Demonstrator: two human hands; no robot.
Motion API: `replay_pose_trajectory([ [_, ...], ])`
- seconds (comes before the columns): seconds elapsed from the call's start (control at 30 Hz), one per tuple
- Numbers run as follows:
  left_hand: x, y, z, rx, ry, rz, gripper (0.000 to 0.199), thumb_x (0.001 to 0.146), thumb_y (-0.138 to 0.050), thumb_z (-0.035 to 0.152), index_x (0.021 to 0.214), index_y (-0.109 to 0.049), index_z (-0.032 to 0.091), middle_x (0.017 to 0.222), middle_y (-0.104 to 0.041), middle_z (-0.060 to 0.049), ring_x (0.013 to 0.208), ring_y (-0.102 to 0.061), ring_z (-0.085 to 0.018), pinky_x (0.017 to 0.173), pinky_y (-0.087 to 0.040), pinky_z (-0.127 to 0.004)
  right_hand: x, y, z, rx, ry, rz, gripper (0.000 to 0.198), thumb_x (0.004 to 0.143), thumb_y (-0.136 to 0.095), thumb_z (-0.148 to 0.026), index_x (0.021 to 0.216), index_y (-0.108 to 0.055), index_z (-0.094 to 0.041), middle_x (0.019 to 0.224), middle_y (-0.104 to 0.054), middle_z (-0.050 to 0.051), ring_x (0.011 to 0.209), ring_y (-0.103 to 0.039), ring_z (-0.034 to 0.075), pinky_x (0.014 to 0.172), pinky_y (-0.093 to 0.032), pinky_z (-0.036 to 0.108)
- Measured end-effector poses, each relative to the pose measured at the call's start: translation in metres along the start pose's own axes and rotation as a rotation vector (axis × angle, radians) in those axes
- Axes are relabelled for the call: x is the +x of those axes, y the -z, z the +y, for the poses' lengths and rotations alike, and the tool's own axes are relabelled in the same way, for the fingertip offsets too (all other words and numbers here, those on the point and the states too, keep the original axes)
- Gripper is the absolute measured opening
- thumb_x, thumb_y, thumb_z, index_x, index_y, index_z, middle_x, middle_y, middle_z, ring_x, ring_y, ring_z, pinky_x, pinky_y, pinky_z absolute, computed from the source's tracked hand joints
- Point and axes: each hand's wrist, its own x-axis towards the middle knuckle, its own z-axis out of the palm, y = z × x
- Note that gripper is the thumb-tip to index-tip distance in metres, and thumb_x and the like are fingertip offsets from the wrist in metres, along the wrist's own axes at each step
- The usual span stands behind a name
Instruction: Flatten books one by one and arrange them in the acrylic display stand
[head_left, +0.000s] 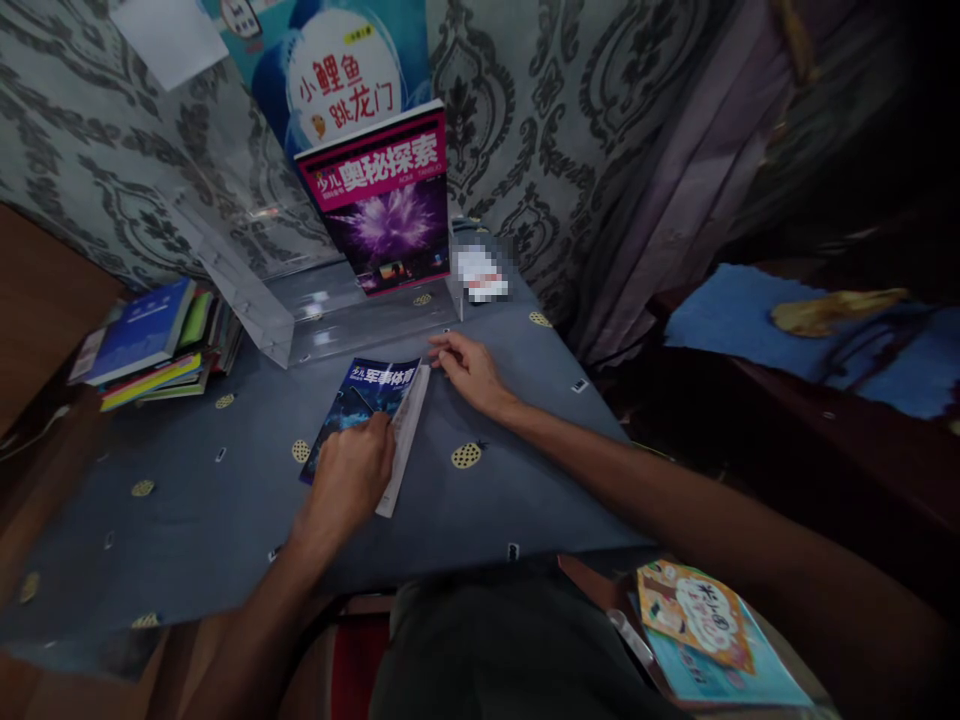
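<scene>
A blue book (pixel 360 392) with white Chinese lettering lies on the cloth-covered table, its white pages (pixel 405 440) showing along the right side. My left hand (pixel 352 460) rests over the lower right part of the cover, its fingers curled at the cover's edge. Just off the book's upper right corner is my right hand (pixel 469 368), fingers loosely bent and apart, with nothing visible in them. Behind the book, a clear acrylic stand (pixel 330 335) holds an upright magenta and purple book (pixel 394 215). A larger teal book (pixel 341 75) stands behind that one.
Several stacked books (pixel 142 330) lie at the table's left. A blurred-out white item (pixel 481 275) sits right of the stand. Low at the right are an orange book (pixel 694 615) and a light-blue one (pixel 720 675). Patterned curtain (pixel 517 100) hangs behind the table (pixel 247 520).
</scene>
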Motion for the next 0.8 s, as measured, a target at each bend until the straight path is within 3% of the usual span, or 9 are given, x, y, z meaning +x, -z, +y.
replay_pose_trajectory([
  [0.3, -0.010, -0.019, 0.009, 0.059, -0.024, 0.090, 0.024, 0.102, -0.046, 0.032, 0.112, -0.064, 0.018, 0.095, -0.076, -0.012, 0.085, -0.073, -0.025, 0.064, -0.048, -0.028, -0.006, 0.001, -0.006, -0.132, 0.080, -0.014, 0.031, 0.093, -0.048, -0.017, 0.118, -0.064, -0.020, 0.093, -0.074, 0.005, 0.069, -0.067, 0.016, 0.074, -0.053, 0.033],
  [0.43, -0.009, -0.019, -0.017, 0.021, 0.022, 0.177, 0.027, 0.102, -0.048, 0.035, 0.119, -0.062, 0.021, 0.107, -0.074, -0.011, 0.094, -0.071, -0.026, 0.068, -0.050, -0.030, -0.012, 0.003, -0.017, -0.252, 0.139, -0.053, 0.025, 0.094, -0.049, -0.020, 0.110, -0.069, -0.019, 0.074, -0.069, 0.001, 0.063, -0.061, 0.015, 0.067, -0.047, 0.028],
  [0.57, -0.005, -0.024, -0.051, -0.010, 0.167, 0.193, 0.034, 0.101, -0.048, 0.034, 0.127, -0.059, 0.016, 0.114, -0.071, -0.016, 0.103, -0.068, -0.031, 0.075, -0.053, -0.036, -0.020, -0.001, -0.027, -0.400, 0.213, -0.235, 0.020, 0.095, -0.054, -0.022, 0.103, -0.072, -0.019, 0.072, -0.068, 0.001, 0.061, -0.059, 0.016, 0.064, -0.042, 0.027],
  [0.7, 0.002, -0.040, -0.076, -0.246, 0.179, 0.219, 0.042, 0.098, -0.050, 0.034, 0.136, -0.054, 0.017, 0.115, -0.071, -0.015, 0.105, -0.067, -0.031, 0.085, -0.053, -0.041, -0.025, -0.005, -0.029, -0.478, 0.308, -0.322, 0.016, 0.093, -0.058, -0.020, 0.100, -0.073, -0.018, 0.086, -0.073, 0.006, 0.073, -0.064, 0.018, 0.069, -0.043, 0.028],
  [0.8, 0.012, -0.052, -0.092, -0.614, 0.239, 0.291, 0.049, 0.090, -0.059, 0.036, 0.135, -0.055, 0.016, 0.103, -0.072, -0.009, 0.092, -0.069, -0.024, 0.084, -0.053, -0.037, -0.024, -0.006, -0.026, -0.467, 0.320, -0.307, 0.016, 0.093, -0.058, -0.019, 0.101, -0.073, -0.017, 0.088, -0.072, 0.006, 0.074, -0.064, 0.018, 0.071, -0.045, 0.029],
])
